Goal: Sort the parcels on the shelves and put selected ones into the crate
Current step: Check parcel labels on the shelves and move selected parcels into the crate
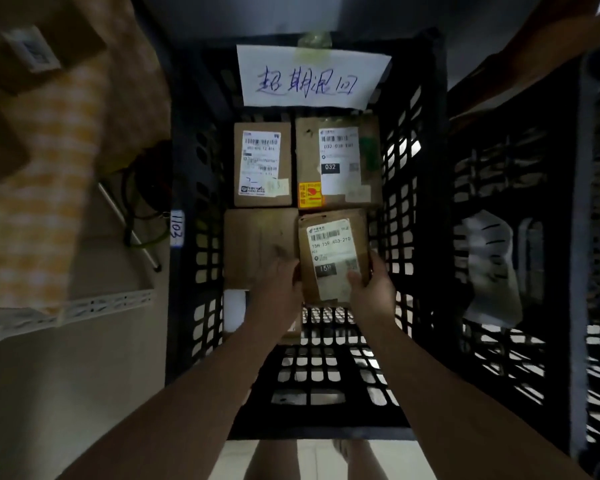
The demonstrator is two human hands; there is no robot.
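Down inside the crate [194, 168], the left hand [280, 283] is gripping the box [329, 247] at 8 o'clock, and the right hand [372, 289] is pinching its 4 o'clock corner.

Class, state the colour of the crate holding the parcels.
The crate is black, shown best in the head view.

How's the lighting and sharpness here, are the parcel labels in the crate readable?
Head view: dim overall, the crate dark with light glaring through its mesh; the held parcel, gripped by the left hand and right hand, shows large digits clearly, small print blurred; the checked cloth at left is smeared; wide-angle distortion bows the crate walls.
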